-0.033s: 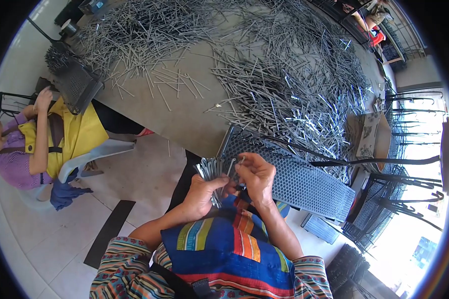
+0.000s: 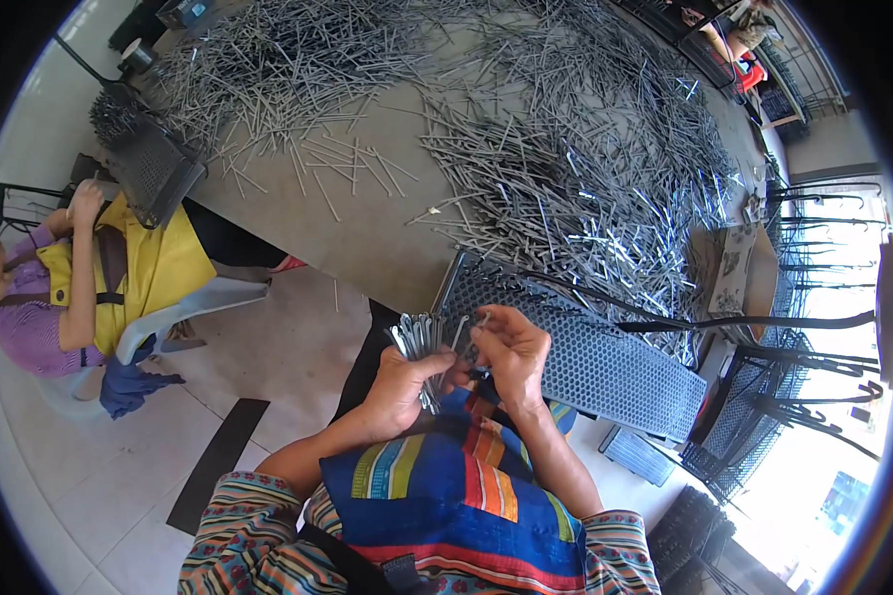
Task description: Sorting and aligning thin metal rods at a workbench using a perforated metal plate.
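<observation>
A bundle of thin grey metal rods with flattened ends (image 2: 419, 333) stands up out of my left hand (image 2: 393, 393), whose fingers are wrapped round it above my lap. Close beside it, my right hand (image 2: 514, 359) pinches one slim metal rod (image 2: 485, 317) between thumb and fingertips. The fingers of both hands nearly meet, and the lower part of that rod is hard to make out. Just beyond my right hand is a perforated dark metal tray (image 2: 620, 382), tilted against the table's near edge.
Large heaps of loose metal rods (image 2: 556, 198) cover much of the table (image 2: 367, 248). At left, a co-worker in a yellow apron (image 2: 159, 258) sits on a pale chair (image 2: 189, 317) by another perforated tray (image 2: 149, 169). A cardboard box (image 2: 739, 268) and black wire racks (image 2: 764, 397) stand at right.
My right hand has shifted very slightly to the right. The co-worker's raised hand has moved a little. My left hand holds its bundle as before.
</observation>
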`<state>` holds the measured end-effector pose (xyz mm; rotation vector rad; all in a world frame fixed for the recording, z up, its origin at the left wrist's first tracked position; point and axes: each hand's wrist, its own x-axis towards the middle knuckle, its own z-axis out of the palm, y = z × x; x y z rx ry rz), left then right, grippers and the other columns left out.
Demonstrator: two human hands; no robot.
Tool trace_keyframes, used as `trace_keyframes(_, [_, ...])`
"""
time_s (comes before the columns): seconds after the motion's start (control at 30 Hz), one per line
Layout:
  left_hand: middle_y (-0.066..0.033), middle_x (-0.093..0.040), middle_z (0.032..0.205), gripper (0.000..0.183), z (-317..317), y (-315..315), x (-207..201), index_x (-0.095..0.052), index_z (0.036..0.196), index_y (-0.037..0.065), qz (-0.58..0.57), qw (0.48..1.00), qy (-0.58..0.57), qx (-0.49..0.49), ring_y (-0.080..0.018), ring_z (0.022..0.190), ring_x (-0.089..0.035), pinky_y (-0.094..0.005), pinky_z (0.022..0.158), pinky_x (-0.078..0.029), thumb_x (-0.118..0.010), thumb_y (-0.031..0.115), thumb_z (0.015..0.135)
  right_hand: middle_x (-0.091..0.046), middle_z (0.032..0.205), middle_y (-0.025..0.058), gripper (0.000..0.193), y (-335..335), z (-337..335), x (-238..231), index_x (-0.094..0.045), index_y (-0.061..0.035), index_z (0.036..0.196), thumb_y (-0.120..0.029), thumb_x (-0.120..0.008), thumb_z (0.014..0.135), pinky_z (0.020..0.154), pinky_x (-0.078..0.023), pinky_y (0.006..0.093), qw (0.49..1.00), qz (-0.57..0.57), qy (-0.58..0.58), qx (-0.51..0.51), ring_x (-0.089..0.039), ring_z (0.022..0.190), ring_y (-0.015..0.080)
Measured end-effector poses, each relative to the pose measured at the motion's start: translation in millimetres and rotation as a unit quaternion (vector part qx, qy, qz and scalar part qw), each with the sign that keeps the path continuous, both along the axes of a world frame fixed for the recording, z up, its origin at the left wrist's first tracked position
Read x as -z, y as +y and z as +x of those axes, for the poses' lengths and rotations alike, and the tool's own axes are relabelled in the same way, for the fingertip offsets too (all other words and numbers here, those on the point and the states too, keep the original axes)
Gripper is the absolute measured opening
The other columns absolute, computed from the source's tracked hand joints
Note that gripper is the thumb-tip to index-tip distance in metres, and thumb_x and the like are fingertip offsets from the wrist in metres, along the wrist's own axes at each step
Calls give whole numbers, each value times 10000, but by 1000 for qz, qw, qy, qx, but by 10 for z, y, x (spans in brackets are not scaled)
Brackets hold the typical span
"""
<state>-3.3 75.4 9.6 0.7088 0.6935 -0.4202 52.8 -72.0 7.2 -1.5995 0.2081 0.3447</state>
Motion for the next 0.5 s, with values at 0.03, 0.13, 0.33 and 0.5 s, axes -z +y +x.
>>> trace_keyframes(0.03, [-133, -701, 872, 123, 13, -3, -23, -623, 963, -10, 9, 1000, 8, -5, -212, 724, -696, -286, 570, -517, -655, 8, 845, -630, 720, 43, 186, -23, -7, 3, -654, 32, 990, 25, -674, 806, 442, -395, 197, 1000, 0, 0, 0, -530, 520, 42])
trace_keyframes(0.13, [-143, -696, 883, 130, 42, -12, -57, -614, 982, -9, 15, 999, 23, -35, -223, 740, -698, -295, 589, -537, -643, 19, 858, -651, 753, 75, 211, -63, -1, 42, -627, 33, 1055, 60, -609, 847, 435, -382, 187, 994, 59, -51, 70, -515, 490, 63])
trace_keyframes(0.33, [-134, -688, 911, 144, -4, 82, 33, -596, 1031, 38, 22, 1000, 16, 12, -228, 772, -678, -349, 631, -548, -610, 53, 889, -658, 757, 69, 210, -29, 263, 22, -560, 21, 1078, 72, -583, 876, 447, -390, 181, 966, -64, -234, 90, -525, 508, 54])
trace_keyframes(0.5, [-124, -687, 885, 139, -2, 78, 48, -610, 1025, 39, 15, 1000, 12, -2, -212, 740, -664, -327, 606, -522, -611, 48, 887, -673, 760, 51, 230, 42, 443, 176, -535, -1, 1055, 68, -629, 857, 504, -446, 195, 907, -203, -366, 38, -575, 558, 53])
